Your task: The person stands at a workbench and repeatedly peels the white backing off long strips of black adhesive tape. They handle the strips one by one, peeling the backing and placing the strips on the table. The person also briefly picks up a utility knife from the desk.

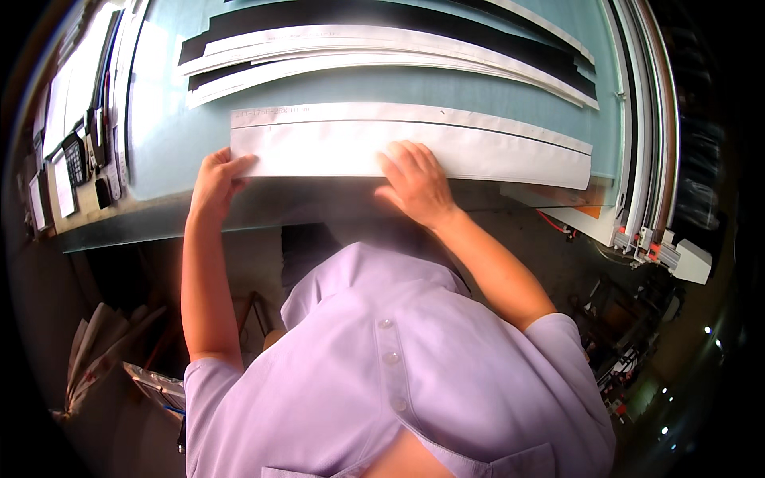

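A long white paper strip [319, 150] with a dark line along its upper part lies along the near edge of the glass-topped table [175, 143]. My left hand [217, 182] is closed on the strip's left end, its thumb on top and its other fingers mostly hidden. Just right of the strip's middle, my right hand [418, 183] rests on the paper with its fingers stretched out and the thumb apart, below the near edge. A bright glare covers part of the paper by the right fingertips.
Farther back lie several long white strips [382, 49] and black strips [446, 30], overlapping. A calculator [76, 159] and papers line the table's left side. Metal rails [649, 119] run along the right, ending in a white block [692, 261]. Rolled papers [100, 346] stand at lower left.
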